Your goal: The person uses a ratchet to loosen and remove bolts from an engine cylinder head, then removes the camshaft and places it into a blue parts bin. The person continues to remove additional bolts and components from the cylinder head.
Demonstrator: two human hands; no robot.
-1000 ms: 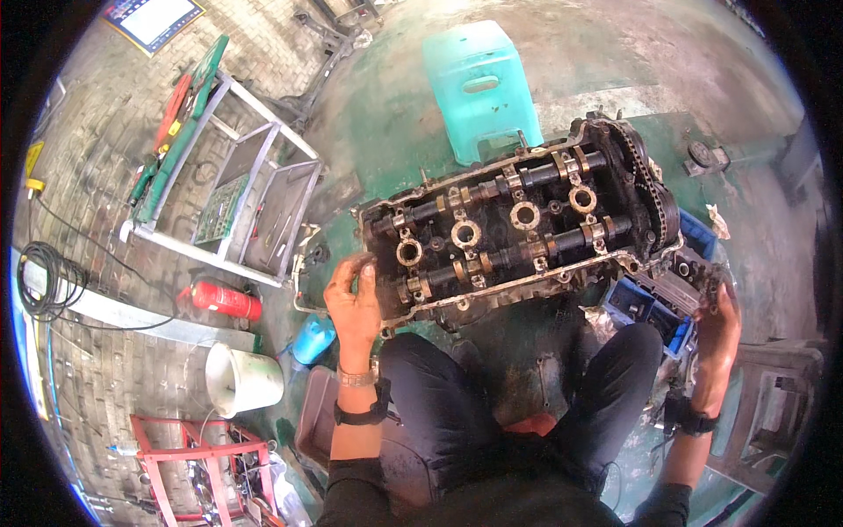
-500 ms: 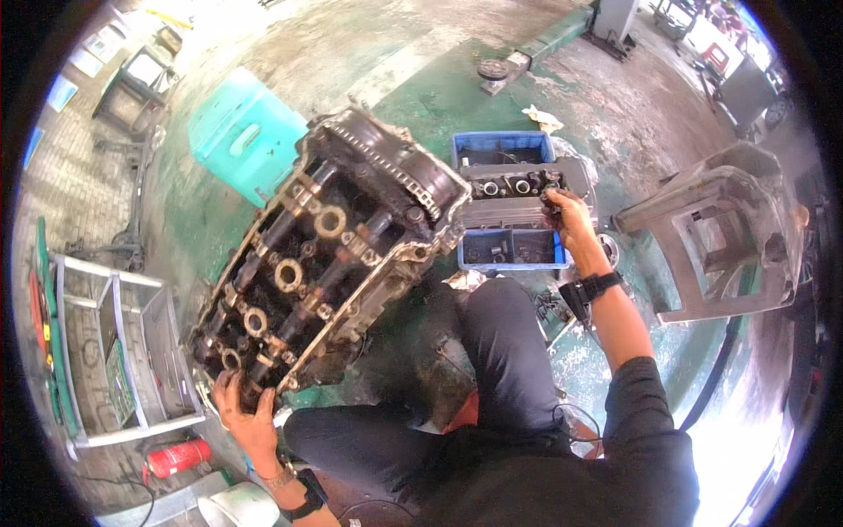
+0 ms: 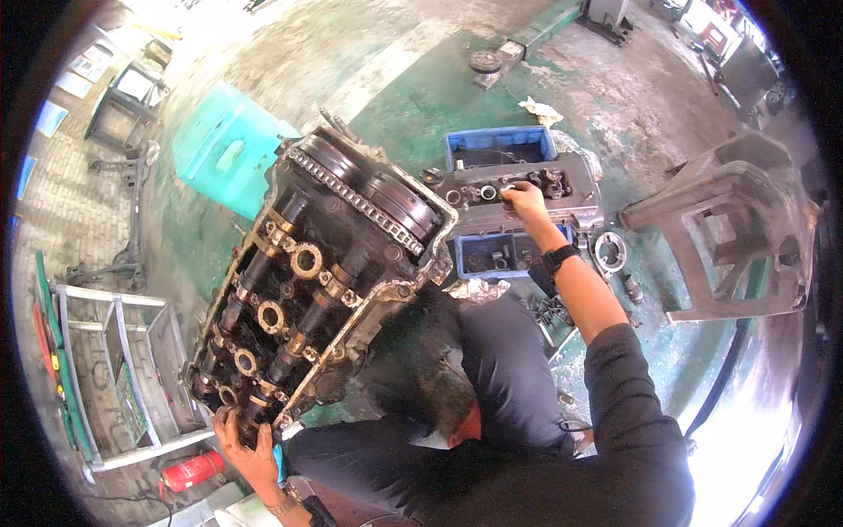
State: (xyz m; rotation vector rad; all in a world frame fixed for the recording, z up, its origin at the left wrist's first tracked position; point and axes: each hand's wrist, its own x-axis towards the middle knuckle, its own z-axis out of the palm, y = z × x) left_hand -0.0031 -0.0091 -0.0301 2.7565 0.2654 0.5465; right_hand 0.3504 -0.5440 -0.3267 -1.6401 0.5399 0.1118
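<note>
A large, oily engine (image 3: 294,290) with its top uncovered stands to the left, showing two camshafts, several ring-shaped bores and a timing chain (image 3: 356,200) at the far end. My left hand (image 3: 250,448) lies at the engine's near end, fingers curled over its edge. Out to the right, my right hand (image 3: 525,202) is over a grey valve cover (image 3: 575,171) lying on the floor. Its fingertips are pinched beside a round opening; what they hold is too small to make out. Dark metal parts (image 3: 555,183) sit on the cover, right of that hand.
Blue parts trays (image 3: 452,256) flank the cover. A turquoise box (image 3: 224,154) stands behind the engine, and a grey moulded panel (image 3: 716,233) at right. A metal ring (image 3: 609,253) lies near my right forearm. At left are a metal rack (image 3: 114,378) and a red fire extinguisher (image 3: 193,472).
My right hand has moved left along the valve cover, away from the dark parts at its right end. My left hand stays at the engine's near end. The view has shifted slightly.
</note>
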